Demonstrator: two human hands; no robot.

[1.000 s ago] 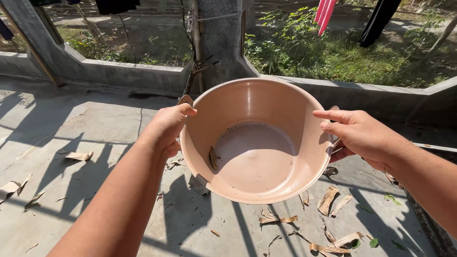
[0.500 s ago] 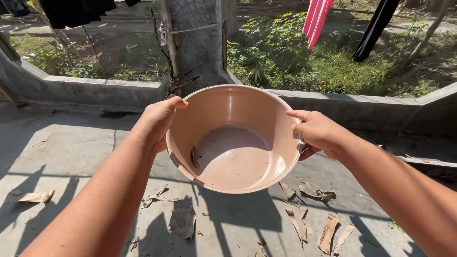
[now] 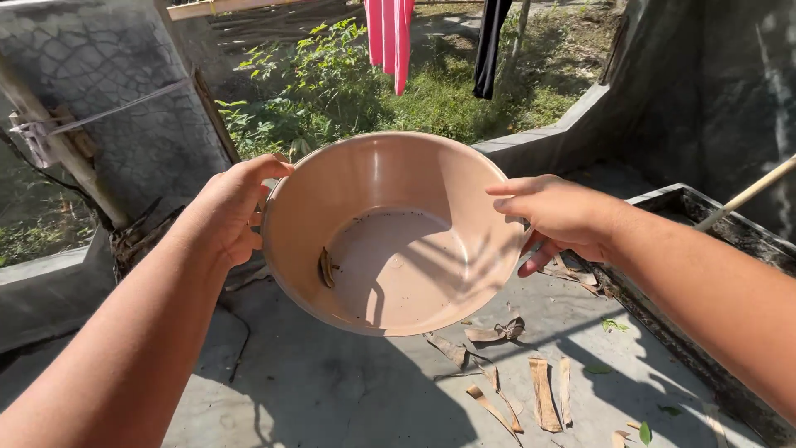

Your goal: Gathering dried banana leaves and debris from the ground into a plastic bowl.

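Both hands hold a tan plastic basin up in the air, well above the concrete floor, its open side tilted toward the camera. The left hand grips the left rim, thumb hooked over the edge and the other fingers hidden behind the wall, so that grip reads as closed on the basin. The right hand holds the right rim with its thumb lying along the edge on top and the fingers curled under and behind; it too is closed on the basin. Inside, the basin is nearly empty: the flat bottom looks damp or dusty with dark specks, and one dry brown leaf clings to the inner wall at the left of the bottom. No water shows in it, so as far as can be judged the basin has been emptied or not yet filled, and the leaf and grit remain to be cleared; it has not been set down anywhere. Below it, dry leaf strips lie scattered on the floor toward the lower right. A low concrete wall runs behind, with green plants beyond it and a pink cloth and a dark cloth hanging above. At the right edge a concrete trough sits with a pale stick leaning over it.
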